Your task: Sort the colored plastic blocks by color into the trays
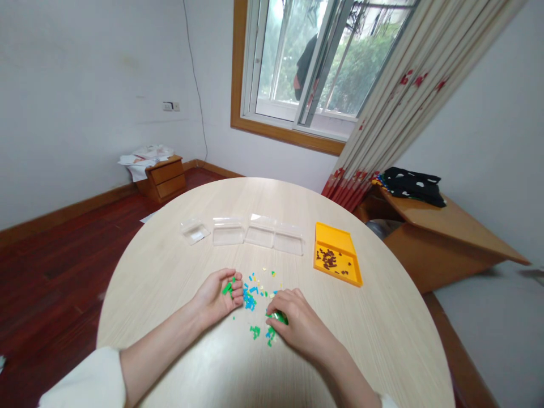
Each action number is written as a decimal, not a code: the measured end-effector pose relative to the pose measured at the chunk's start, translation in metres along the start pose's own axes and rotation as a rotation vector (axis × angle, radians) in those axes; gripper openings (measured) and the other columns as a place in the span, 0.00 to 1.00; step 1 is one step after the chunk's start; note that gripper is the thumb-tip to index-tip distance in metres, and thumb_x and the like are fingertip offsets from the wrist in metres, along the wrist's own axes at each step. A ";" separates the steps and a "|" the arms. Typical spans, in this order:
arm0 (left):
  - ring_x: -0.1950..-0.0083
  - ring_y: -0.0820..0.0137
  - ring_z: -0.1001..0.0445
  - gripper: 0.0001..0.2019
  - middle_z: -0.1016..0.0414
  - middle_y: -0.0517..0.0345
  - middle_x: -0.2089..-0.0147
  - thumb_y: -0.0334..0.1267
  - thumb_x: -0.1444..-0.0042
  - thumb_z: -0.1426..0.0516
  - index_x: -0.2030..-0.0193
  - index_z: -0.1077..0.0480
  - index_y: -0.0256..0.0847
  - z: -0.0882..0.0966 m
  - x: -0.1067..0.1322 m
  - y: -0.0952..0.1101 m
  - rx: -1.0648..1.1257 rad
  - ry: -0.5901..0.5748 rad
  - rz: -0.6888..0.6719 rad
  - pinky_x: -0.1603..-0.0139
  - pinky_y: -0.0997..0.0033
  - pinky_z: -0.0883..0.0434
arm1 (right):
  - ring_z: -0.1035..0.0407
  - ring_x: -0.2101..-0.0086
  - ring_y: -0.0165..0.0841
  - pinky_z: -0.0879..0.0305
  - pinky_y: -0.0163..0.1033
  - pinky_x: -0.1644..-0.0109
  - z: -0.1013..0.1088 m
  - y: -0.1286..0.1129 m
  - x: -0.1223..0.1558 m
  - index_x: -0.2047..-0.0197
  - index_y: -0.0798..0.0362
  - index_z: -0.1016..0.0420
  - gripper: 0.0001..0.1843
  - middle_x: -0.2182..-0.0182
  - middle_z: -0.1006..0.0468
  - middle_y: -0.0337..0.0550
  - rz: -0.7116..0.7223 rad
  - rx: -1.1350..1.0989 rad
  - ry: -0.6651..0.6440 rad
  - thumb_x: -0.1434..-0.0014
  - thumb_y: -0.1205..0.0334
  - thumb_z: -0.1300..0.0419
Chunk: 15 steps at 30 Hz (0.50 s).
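My left hand (220,296) is turned palm up, its fingers curled in a cup round several small green plastic pieces (228,288). Beside its fingertips lies a loose heap of small blue pieces (249,300) on the table. Palm down, my right hand (293,314) is closed over a clump of green pieces (278,317), with thumb and forefinger near each other; its palm hides part of them. Just below and left of it are two more little green clusters, one small green pile (255,332) and one mixed with blue (270,335). A few yellow pieces (264,269) are scattered farther back.
Clear plastic boxes (259,241) stand in a row behind the pieces, a smaller clear box (195,233) at their left. An orange case (356,274) with its lid raised holds dark brown pieces (329,259) on the right. The round wooden table (170,362) carries everything.
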<state>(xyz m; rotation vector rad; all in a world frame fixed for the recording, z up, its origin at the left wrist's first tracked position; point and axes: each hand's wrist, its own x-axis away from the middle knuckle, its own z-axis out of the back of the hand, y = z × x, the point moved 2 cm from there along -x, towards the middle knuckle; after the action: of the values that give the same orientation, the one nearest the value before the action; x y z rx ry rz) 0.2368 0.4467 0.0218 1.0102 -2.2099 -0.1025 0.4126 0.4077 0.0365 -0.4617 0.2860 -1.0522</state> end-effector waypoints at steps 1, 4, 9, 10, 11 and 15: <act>0.83 0.78 0.48 0.12 0.47 0.63 0.82 0.31 0.44 0.55 0.78 0.41 0.36 0.000 0.000 0.000 0.001 -0.001 0.004 0.82 0.79 0.47 | 0.35 0.63 0.32 0.48 0.38 0.56 -0.001 0.000 -0.001 0.69 0.52 0.28 0.01 0.69 0.26 0.39 -0.006 -0.003 -0.004 0.46 0.67 0.41; 0.83 0.78 0.49 0.13 0.49 0.63 0.82 0.31 0.44 0.56 0.79 0.42 0.36 0.001 -0.001 -0.001 0.003 -0.007 0.005 0.82 0.79 0.48 | 0.34 0.65 0.31 0.47 0.38 0.57 -0.003 0.000 -0.002 0.70 0.53 0.28 0.04 0.70 0.26 0.38 -0.012 0.008 -0.001 0.46 0.70 0.43; 0.82 0.78 0.49 0.13 0.49 0.63 0.82 0.31 0.44 0.55 0.79 0.41 0.36 0.002 -0.002 -0.002 -0.002 -0.005 0.002 0.82 0.79 0.48 | 0.35 0.65 0.32 0.45 0.38 0.58 -0.003 -0.003 -0.001 0.71 0.53 0.30 0.07 0.70 0.27 0.40 0.004 0.020 0.024 0.45 0.72 0.46; 0.82 0.78 0.49 0.13 0.49 0.63 0.82 0.31 0.44 0.55 0.79 0.41 0.36 0.002 -0.002 -0.002 -0.004 -0.001 0.000 0.82 0.79 0.48 | 0.35 0.65 0.33 0.44 0.39 0.58 -0.003 -0.003 -0.001 0.70 0.53 0.30 0.07 0.70 0.27 0.41 0.009 0.001 0.042 0.44 0.71 0.46; 0.82 0.78 0.49 0.13 0.49 0.63 0.82 0.31 0.44 0.55 0.79 0.41 0.36 0.002 -0.002 -0.002 -0.007 0.003 -0.003 0.82 0.79 0.48 | 0.35 0.64 0.33 0.44 0.39 0.58 -0.003 -0.002 -0.001 0.70 0.53 0.30 0.06 0.69 0.27 0.41 0.008 -0.040 0.070 0.44 0.71 0.47; 0.82 0.78 0.48 0.13 0.48 0.62 0.82 0.30 0.44 0.55 0.79 0.41 0.35 0.000 -0.001 -0.001 -0.008 0.020 -0.009 0.82 0.80 0.46 | 0.33 0.68 0.33 0.40 0.38 0.62 -0.003 0.008 -0.004 0.69 0.53 0.31 0.06 0.72 0.27 0.41 -0.129 -0.523 0.235 0.44 0.62 0.45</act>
<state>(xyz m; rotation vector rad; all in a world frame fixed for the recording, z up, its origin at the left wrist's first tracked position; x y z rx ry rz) 0.2382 0.4465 0.0205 1.0127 -2.1852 -0.1043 0.4157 0.4138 0.0298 -0.8341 0.7583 -1.1582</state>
